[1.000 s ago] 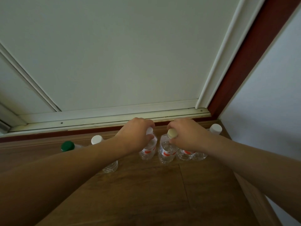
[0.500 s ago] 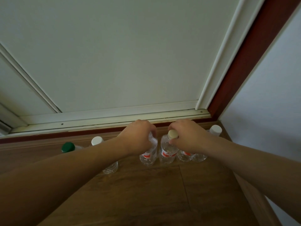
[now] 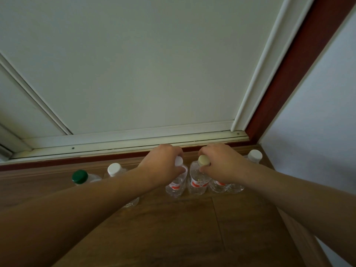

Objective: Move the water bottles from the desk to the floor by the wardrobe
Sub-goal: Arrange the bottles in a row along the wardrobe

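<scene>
The fingers of the left hand curl down over the far side of a white-capped clear plastic water bottle, and the thumb presses against its shoulder on the near side. The hand grips the bottle at the neck, with the cap showing between thumb and forefinger. The right hand is bent the same way round the neck of a beige-capped clear plastic water bottle, thumb just under the cap and the other fingers folded over behind it. Both bottles are upright and just beside each other, their bases on the brown wood-grain floor, near the pale sliding wardrobe door and its cream bottom rail. Both wrists bend downward, and the bare forearms reach in from the lower corners of the view.

Each held bottle carries a white label with a red band. There is print on it, too small to read.

Under the right wrist stands a third clear bottle with a red mark on its label. Its cap is hidden by the hand, and whether the hand touches it cannot be told. Farther right, a corner bottle with a white cap stands by the pale wall, its middle covered by the forearm. The left forearm hides most of another white-capped bottle, leaving only its cap and a bit of its base in view, and most of a green-capped bottle beside it. A red-brown wooden trim frames the door
</scene>
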The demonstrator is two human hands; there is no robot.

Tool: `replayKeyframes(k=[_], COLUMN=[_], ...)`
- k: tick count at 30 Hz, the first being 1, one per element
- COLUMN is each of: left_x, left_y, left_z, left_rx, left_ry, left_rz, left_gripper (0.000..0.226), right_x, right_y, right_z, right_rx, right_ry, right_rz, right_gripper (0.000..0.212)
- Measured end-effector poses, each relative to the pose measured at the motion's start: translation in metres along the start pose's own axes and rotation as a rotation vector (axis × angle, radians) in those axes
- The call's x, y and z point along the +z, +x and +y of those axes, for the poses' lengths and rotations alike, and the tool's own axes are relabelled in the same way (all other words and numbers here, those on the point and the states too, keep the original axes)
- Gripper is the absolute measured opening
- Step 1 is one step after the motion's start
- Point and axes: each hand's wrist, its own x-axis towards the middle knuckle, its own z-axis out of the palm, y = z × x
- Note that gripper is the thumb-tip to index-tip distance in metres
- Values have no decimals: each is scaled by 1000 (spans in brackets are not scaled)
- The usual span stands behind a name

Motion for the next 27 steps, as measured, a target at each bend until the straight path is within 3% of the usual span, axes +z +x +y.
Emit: replayKeyframes(k=[7, 16, 20, 25, 27], left_x=[-9, -9, -5, 1, 2], left_y=[2, 0, 2, 0, 0], left_z=[4, 4, 3, -3, -5], left_rx=[-26, 14, 34, -7, -32], left_ry=[-29, -10, -2, -13, -5], left_rz=[-59, -126, -86, -11, 9], left_gripper=[39, 35, 22, 43, 42], right_x=[-1, -2, -1, 0, 0], right_y=[-2, -2, -2, -2, -2], right_z=[1, 0, 1, 2, 2], right_rx=[20, 10, 4, 4, 4], right_ry=[35, 34, 22, 30, 38], right_rz=[8, 5, 4, 5, 11], right_gripper=[22, 20, 21, 19, 19])
